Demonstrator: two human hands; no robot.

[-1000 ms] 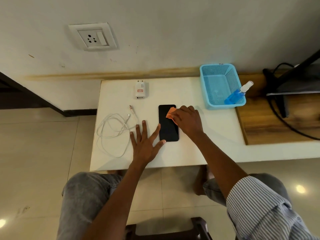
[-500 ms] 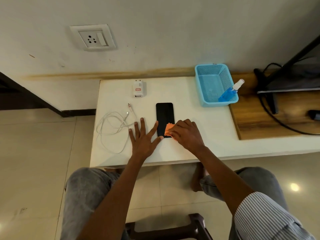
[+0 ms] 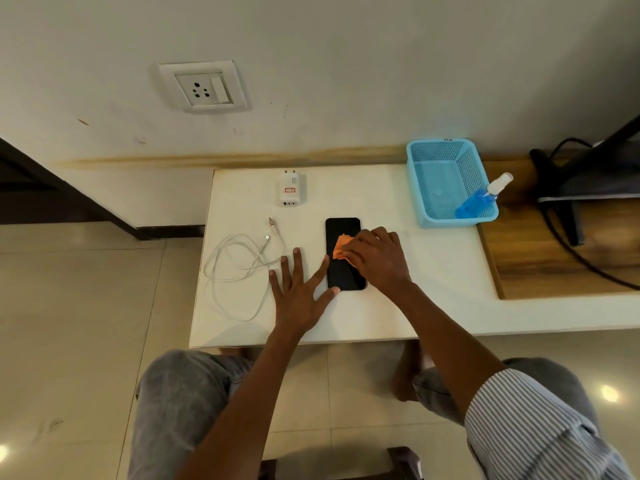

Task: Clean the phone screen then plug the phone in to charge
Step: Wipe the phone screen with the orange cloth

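A black phone (image 3: 341, 233) lies screen up on the white table (image 3: 415, 289). My right hand (image 3: 377, 259) holds a small orange cloth (image 3: 341, 249) pressed on the middle of the screen. My left hand (image 3: 299, 289) lies flat on the table with fingers spread, thumb and index finger touching the phone's left edge. A coiled white cable (image 3: 239, 268) lies left of that hand. A white charger adapter (image 3: 292, 190) sits at the table's back. A wall socket (image 3: 202, 86) is above the table.
A blue mesh basket (image 3: 450, 181) at the table's back right holds a leaning blue spray bottle (image 3: 479, 199). A wooden surface (image 3: 554, 258) with black cords (image 3: 561, 247) adjoins on the right. My knees and a dark stool (image 3: 398, 462) are below the table edge.
My right hand has slid the orange cloth from the phone's near end back up to the middle of the screen. My left hand has stayed beside the phone.
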